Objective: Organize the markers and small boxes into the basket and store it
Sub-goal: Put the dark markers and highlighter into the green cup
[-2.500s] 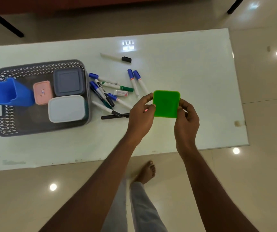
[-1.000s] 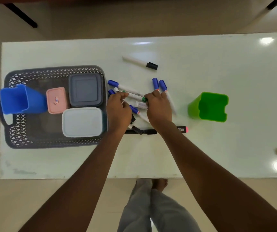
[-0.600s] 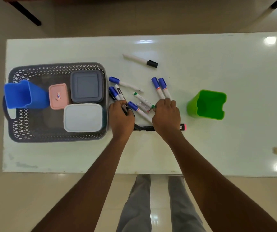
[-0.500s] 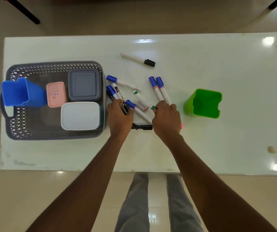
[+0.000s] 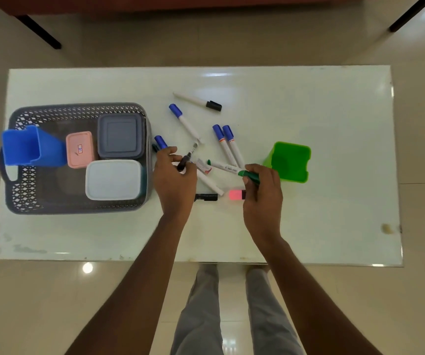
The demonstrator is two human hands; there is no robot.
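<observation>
A grey mesh basket (image 5: 78, 108) sits at the table's left, holding a blue cup (image 5: 29, 147), a pink box (image 5: 79, 149), a grey box (image 5: 119, 136) and a white box (image 5: 112, 179). Several markers lie scattered mid-table. My left hand (image 5: 174, 180) grips a few markers, among them a black-tipped marker (image 5: 187, 160) and a blue-capped one (image 5: 160, 142). My right hand (image 5: 262, 193) pinches a green-capped marker (image 5: 228, 167) by its cap and also holds a pink highlighter (image 5: 235, 194). A green cup (image 5: 289, 161) stands just right of my right hand.
Loose on the white table (image 5: 334, 201) lie a black-capped marker (image 5: 198, 101), a blue-capped marker (image 5: 184, 123), a pair of blue-capped markers (image 5: 228, 144) and a black marker (image 5: 206, 197). Dark furniture legs (image 5: 39, 32) stand on the tiled floor beyond.
The green cup was set down on the table at the right. Both hands went to the marker pile; the left gathered markers, the right lifted the green-capped marker and the pink highlighter.
</observation>
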